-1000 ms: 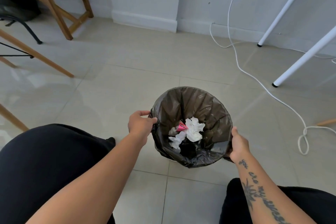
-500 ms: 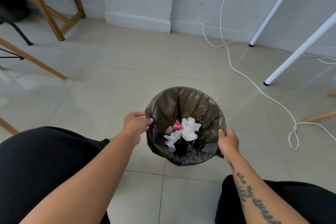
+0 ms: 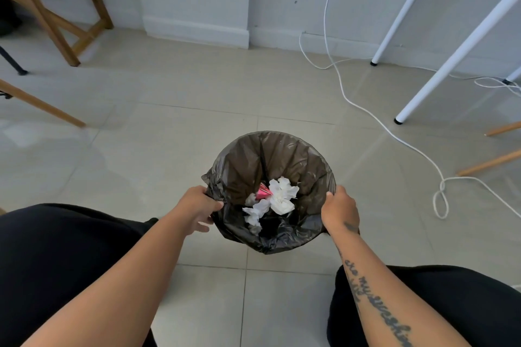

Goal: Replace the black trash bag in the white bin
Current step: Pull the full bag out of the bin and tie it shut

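A round bin stands on the tiled floor between my knees, fully wrapped by a black trash bag (image 3: 282, 160) folded over its rim, so the white bin itself is hidden. Crumpled white tissues (image 3: 277, 198) and a pink scrap (image 3: 263, 192) lie inside. My left hand (image 3: 197, 210) pinches the bag's edge at the left rim, where the plastic is lifted off the rim. My right hand (image 3: 339, 210) grips the bag's edge at the right rim.
A white cable (image 3: 394, 135) snakes across the floor to the right of the bin and loops near it. White table legs (image 3: 448, 65) stand at the back right, wooden legs (image 3: 56, 34) at the back left and far right. My black-clad knees flank the bin.
My right hand has slid up from the bin's lower right side onto the right rim. My left hand has pulled the bag's left edge loose, so it now sticks out from the rim.
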